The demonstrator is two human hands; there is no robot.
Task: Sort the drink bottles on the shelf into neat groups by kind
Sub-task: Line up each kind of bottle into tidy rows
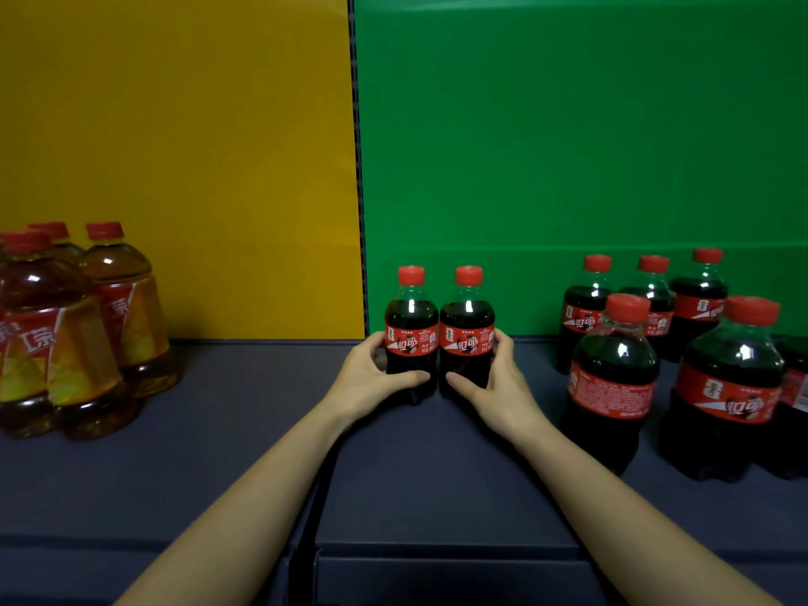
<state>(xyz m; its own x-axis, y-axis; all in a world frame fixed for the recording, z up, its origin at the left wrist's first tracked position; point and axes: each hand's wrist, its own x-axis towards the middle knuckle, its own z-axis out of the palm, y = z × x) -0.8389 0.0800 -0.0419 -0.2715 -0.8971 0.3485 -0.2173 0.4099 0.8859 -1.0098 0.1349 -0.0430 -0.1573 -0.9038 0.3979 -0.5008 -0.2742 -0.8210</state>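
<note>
While each hand wraps one upright cola bottle, left hand (371, 378) and right hand (494, 382) hide the bases.

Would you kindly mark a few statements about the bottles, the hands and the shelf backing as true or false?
1. Each hand grips one cola bottle, and the two stand side by side. True: the left hand is on the left cola bottle, the right hand on the right cola bottle.
2. The two held bottles are lying on their sides. False: both stand upright on the shelf.
3. The tea bottles stand before the green panel. False: they stand before the yellow panel; the green panel backs the colas.
4. More cola bottles stand on the right. True.
5. The tea bottles have blue caps. False: their caps are red.
</note>
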